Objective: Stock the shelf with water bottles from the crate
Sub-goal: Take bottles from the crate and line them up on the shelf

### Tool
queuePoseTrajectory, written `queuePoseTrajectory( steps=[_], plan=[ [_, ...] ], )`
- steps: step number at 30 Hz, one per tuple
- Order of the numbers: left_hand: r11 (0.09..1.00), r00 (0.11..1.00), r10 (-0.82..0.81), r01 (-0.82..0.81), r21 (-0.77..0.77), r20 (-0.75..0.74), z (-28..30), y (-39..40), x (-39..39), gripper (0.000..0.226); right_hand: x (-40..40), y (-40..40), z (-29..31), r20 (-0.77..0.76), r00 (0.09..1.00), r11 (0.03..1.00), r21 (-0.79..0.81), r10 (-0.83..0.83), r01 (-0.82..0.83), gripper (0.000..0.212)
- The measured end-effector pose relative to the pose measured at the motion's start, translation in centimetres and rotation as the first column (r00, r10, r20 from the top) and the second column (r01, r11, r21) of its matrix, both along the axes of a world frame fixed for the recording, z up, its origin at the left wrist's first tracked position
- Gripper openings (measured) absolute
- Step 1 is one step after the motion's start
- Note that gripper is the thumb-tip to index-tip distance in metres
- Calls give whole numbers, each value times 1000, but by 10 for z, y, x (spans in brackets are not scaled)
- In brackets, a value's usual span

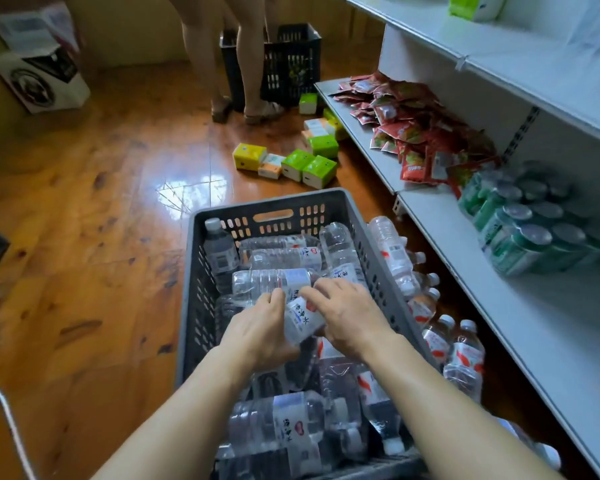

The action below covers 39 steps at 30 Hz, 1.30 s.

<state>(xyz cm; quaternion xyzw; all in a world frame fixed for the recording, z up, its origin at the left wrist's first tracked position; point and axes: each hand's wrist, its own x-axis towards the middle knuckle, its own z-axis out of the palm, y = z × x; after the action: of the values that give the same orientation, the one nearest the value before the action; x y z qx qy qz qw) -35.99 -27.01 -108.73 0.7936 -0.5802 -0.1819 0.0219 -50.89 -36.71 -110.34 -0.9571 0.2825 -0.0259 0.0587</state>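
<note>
left hand (257, 332) + right hand (350, 317): grips clamped on one water bottle (300, 322) (label up) | inside crate (274, 206) | shelf (499, 289) right of crate

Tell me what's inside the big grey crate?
The grey crate holds many clear water bottles, most lying down. The left hand and right hand grip one bottle. The crate's bottom is covered.

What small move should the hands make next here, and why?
Probably lift the water bottle out of the grey crate and carry it right to the bottom shelf. Both the left hand and right hand already grip it, and bare shelf lies in front of the green cans.
</note>
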Motion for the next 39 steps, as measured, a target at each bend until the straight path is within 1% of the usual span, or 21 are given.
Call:
queuePoseTrajectory(
  steps=[2, 4, 6, 8, 9, 11, 13, 14, 15, 16, 17, 19, 20, 21, 24, 26, 28, 30, 31, 35, 39],
  plan=[
    [998, 998, -25, 22, -51, -61, 18, 0, -12, 66, -18, 0, 27, 40, 999, 999, -48, 9, -7, 63],
    [993, 992, -63, 52, -102, -112, 40, -3, -27, 74, -40, 1, 57, 74, 997, 993, -116, 11, -2, 70],
    [980, 987, -109, 88, -179, -114, 64, -7, -45, 82, -67, 6, 88, 116, 993, 982, -189, 0, 22, 78],
    [960, 982, -152, 120, -254, -110, 90, -10, -68, 76, -95, 11, 118, 145, 989, 967, -243, -37, 72, 81],
    [951, 978, -164, 121, -285, -130, 103, -10, -81, 69, -110, 13, 133, 171, 983, 956, -272, -61, 107, 81],
    [932, 957, -187, 100, -349, -223, 130, -13, -109, 59, -141, 18, 162, 250, 963, 930, -320, -99, 179, 77],
    [914, 919, -219, 75, -400, -328, 155, -15, -139, 61, -171, 23, 185, 352, 929, 884, -390, -117, 259, 62],
    [905, 897, -241, 69, -421, -372, 166, -17, -154, 65, -187, 28, 196, 404, 906, 865, -401, -129, 302, 57],
    [893, 865, -268, 58, -446, -424, 178, -17, -171, 70, -203, 33, 205, 457, 878, 856, -390, -141, 340, 56],
    [885, 822, -286, 29, -465, -493, 187, -19, -187, 73, -220, 38, 213, 505, 846, 858, -346, -171, 379, 55],
    [876, 769, -301, -10, -481, -564, 198, -20, -204, 68, -236, 44, 221, 553, 806, 865, -277, -212, 418, 54],
    [868, 654, -334, -67, -492, -679, 216, -22, -240, 54, -268, 59, 234, 650, 694, 870, -102, -309, 483, 58],
    [867, 597, -357, -74, -493, -718, 224, -23, -259, 50, -284, 66, 238, 682, 639, 865, -20, -355, 501, 61],
    [865, 562, -380, -64, -497, -735, 231, -23, -277, 47, -299, 74, 241, 700, 596, 852, 33, -393, 523, 66],
    [847, 457, -467, -15, -532, -757, 242, -29, -331, 42, -339, 90, 247, 709, 513, 800, 122, -485, 587, 84],
    [830, 414, -507, 0, -557, -756, 244, -34, -364, 42, -365, 93, 246, 714, 466, 766, 154, -522, 624, 90],
    [813, 392, -548, 42, -580, -739, 247, -36, -397, 48, -391, 97, 245, 696, 424, 719, 190, -579, 669, 96],
    [803, 332, -583, 95, -589, -741, 249, -39, -428, 58, -416, 102, 243, 689, 368, 667, 225, -625, 710, 100],
    [792, 308, -604, 131, -596, -735, 249, -39, -444, 58, -430, 105, 242, 694, 337, 639, 229, -636, 734, 101],
    [730, 191, -681, 260, -633, -707, 243, -45, -505, 42, -486, 118, 237, 721, 244, 518, 183, -648, 836, 98],
    [675, 166, -724, 368, -640, -669, 232, -49, -559, 35, -526, 125, 228, 717, 152, 392, 181, -680, 902, 97]
  ],
)
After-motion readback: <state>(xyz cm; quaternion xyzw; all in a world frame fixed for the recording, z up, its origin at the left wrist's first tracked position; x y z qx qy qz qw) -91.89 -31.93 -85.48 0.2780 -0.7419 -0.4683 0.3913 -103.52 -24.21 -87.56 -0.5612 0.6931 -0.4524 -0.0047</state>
